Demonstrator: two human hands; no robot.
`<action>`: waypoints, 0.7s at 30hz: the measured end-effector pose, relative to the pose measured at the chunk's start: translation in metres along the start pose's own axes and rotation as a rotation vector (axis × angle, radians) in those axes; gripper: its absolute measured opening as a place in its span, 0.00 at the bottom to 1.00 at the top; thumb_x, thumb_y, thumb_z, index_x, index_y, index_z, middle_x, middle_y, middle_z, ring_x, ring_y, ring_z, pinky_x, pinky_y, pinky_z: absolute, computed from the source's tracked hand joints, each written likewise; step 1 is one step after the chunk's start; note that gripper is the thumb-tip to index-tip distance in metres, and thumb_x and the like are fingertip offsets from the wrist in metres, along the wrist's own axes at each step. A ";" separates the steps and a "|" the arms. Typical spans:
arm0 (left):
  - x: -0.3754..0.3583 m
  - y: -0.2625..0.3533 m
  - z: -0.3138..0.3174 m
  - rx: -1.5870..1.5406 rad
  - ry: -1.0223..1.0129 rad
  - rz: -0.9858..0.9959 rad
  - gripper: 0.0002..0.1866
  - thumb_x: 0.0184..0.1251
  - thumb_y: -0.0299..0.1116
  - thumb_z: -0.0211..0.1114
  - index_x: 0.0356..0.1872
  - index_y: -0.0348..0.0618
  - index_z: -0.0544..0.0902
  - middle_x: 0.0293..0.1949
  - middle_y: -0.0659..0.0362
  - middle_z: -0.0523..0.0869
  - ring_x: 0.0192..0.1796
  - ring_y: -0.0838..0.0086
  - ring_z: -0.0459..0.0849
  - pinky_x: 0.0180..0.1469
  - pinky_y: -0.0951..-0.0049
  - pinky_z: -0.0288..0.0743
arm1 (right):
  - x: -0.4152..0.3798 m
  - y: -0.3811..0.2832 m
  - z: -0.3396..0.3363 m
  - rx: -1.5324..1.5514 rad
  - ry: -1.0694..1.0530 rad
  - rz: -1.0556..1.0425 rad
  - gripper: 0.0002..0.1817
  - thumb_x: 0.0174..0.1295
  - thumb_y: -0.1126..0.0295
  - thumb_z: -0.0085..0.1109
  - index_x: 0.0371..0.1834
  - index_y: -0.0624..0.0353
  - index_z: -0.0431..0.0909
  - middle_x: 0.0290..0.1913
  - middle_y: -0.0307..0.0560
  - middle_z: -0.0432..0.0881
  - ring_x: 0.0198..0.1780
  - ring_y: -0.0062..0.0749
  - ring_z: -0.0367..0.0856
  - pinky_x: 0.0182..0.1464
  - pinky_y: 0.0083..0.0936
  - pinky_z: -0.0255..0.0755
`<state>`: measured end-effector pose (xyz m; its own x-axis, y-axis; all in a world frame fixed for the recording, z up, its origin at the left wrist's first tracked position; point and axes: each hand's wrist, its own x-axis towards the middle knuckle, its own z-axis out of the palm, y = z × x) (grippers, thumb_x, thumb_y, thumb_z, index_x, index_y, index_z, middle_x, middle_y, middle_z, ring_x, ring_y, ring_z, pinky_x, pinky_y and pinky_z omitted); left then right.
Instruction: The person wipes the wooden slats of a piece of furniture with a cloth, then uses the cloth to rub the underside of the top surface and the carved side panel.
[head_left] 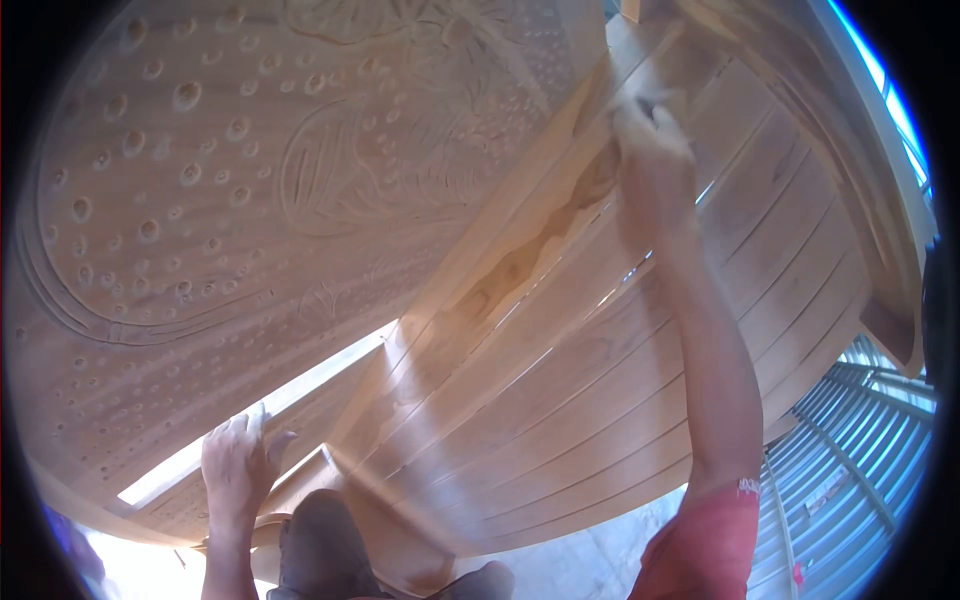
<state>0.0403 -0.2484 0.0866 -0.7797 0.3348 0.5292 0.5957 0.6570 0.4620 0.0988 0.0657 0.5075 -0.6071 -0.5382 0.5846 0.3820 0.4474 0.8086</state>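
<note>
My right hand (655,140), smeared by motion, reaches to the far end of a smooth wooden board (520,260) with darker grain. Its fingers are closed around something pale that I cannot make out. This board runs between a large carved wooden panel (250,150) and a row of wooden slats (600,370). On the left, my left hand (238,460) has its fingers hooked over a wooden rail (330,400), beside a long bright gap in the carved panel. Its thumb sits apart from the fingers.
A thick curved wooden edge (860,190) bounds the slats on the right. Corrugated metal sheeting (850,470) stands beyond it at lower right. My knee (322,545) is close to a wooden corner piece (400,520) at the bottom. Pale floor (600,535) shows below the slats.
</note>
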 end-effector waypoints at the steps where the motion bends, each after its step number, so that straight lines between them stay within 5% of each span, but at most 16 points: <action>1: -0.001 0.002 0.000 -0.003 0.007 -0.006 0.28 0.57 0.46 0.75 0.54 0.38 0.84 0.36 0.53 0.87 0.43 0.59 0.85 0.50 0.60 0.75 | 0.005 0.011 0.008 0.000 0.005 -0.016 0.15 0.74 0.65 0.49 0.53 0.59 0.82 0.47 0.59 0.86 0.54 0.52 0.83 0.53 0.43 0.76; 3: 0.000 0.001 0.002 -0.008 0.012 -0.022 0.28 0.57 0.46 0.75 0.54 0.38 0.84 0.36 0.53 0.87 0.44 0.59 0.85 0.50 0.60 0.75 | 0.016 0.047 0.024 0.146 0.224 -0.013 0.10 0.68 0.68 0.52 0.42 0.59 0.84 0.39 0.56 0.84 0.47 0.44 0.83 0.52 0.39 0.79; 4: -0.001 0.002 0.003 -0.009 -0.001 -0.023 0.28 0.57 0.46 0.75 0.54 0.38 0.84 0.37 0.53 0.87 0.44 0.59 0.85 0.51 0.60 0.75 | 0.039 0.044 -0.008 0.377 -0.081 0.391 0.08 0.65 0.72 0.54 0.41 0.57 0.84 0.40 0.54 0.84 0.48 0.47 0.82 0.54 0.40 0.78; 7: 0.000 0.002 0.004 0.005 -0.014 -0.035 0.28 0.58 0.46 0.75 0.54 0.38 0.84 0.37 0.53 0.87 0.45 0.59 0.85 0.51 0.60 0.76 | 0.056 0.062 0.012 0.021 0.010 0.298 0.10 0.65 0.71 0.53 0.43 0.56 0.84 0.44 0.55 0.85 0.51 0.49 0.83 0.57 0.44 0.76; 10: 0.000 0.001 0.004 0.004 -0.012 -0.024 0.27 0.58 0.47 0.74 0.54 0.38 0.84 0.38 0.53 0.87 0.45 0.59 0.85 0.50 0.60 0.76 | 0.003 -0.002 -0.005 0.067 0.041 0.098 0.13 0.66 0.70 0.51 0.47 0.56 0.85 0.48 0.57 0.86 0.55 0.46 0.83 0.56 0.44 0.75; 13: 0.000 0.003 0.002 -0.006 -0.035 -0.048 0.27 0.58 0.47 0.74 0.54 0.39 0.84 0.38 0.53 0.87 0.45 0.59 0.85 0.51 0.60 0.76 | -0.008 0.014 0.004 0.144 0.140 -0.168 0.11 0.65 0.72 0.53 0.45 0.59 0.84 0.47 0.58 0.86 0.55 0.48 0.83 0.55 0.46 0.75; 14: 0.000 0.002 0.003 0.015 -0.021 -0.033 0.27 0.59 0.47 0.74 0.54 0.39 0.84 0.38 0.54 0.87 0.45 0.60 0.85 0.50 0.61 0.76 | 0.004 0.030 0.005 0.151 0.146 -0.171 0.11 0.65 0.72 0.53 0.45 0.59 0.84 0.47 0.58 0.86 0.55 0.48 0.83 0.55 0.46 0.75; 16: 0.000 0.001 0.005 0.025 -0.003 -0.030 0.27 0.59 0.47 0.74 0.55 0.39 0.83 0.38 0.54 0.87 0.45 0.60 0.85 0.50 0.61 0.76 | 0.041 0.057 0.003 0.348 0.061 0.177 0.13 0.62 0.75 0.55 0.48 0.60 0.83 0.47 0.59 0.86 0.54 0.52 0.83 0.56 0.46 0.75; 19: 0.000 0.000 0.008 0.063 0.012 -0.019 0.27 0.61 0.49 0.73 0.55 0.40 0.83 0.40 0.55 0.88 0.46 0.61 0.85 0.50 0.62 0.75 | 0.022 0.020 0.005 0.261 -0.120 0.251 0.16 0.63 0.74 0.57 0.53 0.59 0.83 0.50 0.58 0.86 0.58 0.55 0.80 0.59 0.46 0.74; 20: 0.000 -0.002 0.009 0.068 0.010 -0.012 0.27 0.61 0.49 0.72 0.55 0.40 0.83 0.40 0.56 0.88 0.46 0.61 0.86 0.50 0.62 0.75 | -0.011 -0.017 0.001 0.181 -0.355 0.165 0.17 0.66 0.73 0.56 0.57 0.58 0.82 0.59 0.60 0.81 0.64 0.56 0.76 0.65 0.44 0.71; 21: 0.000 -0.002 0.010 0.065 0.012 -0.007 0.27 0.61 0.49 0.72 0.55 0.41 0.83 0.40 0.56 0.88 0.45 0.61 0.86 0.50 0.62 0.75 | -0.052 -0.055 0.029 0.294 -0.183 0.069 0.16 0.66 0.71 0.57 0.56 0.58 0.82 0.61 0.60 0.80 0.65 0.55 0.75 0.66 0.44 0.70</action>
<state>0.0370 -0.2435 0.0787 -0.7811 0.3222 0.5349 0.5763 0.7018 0.4187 0.0894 0.0898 0.4310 -0.7117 -0.3749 0.5941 0.2257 0.6788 0.6988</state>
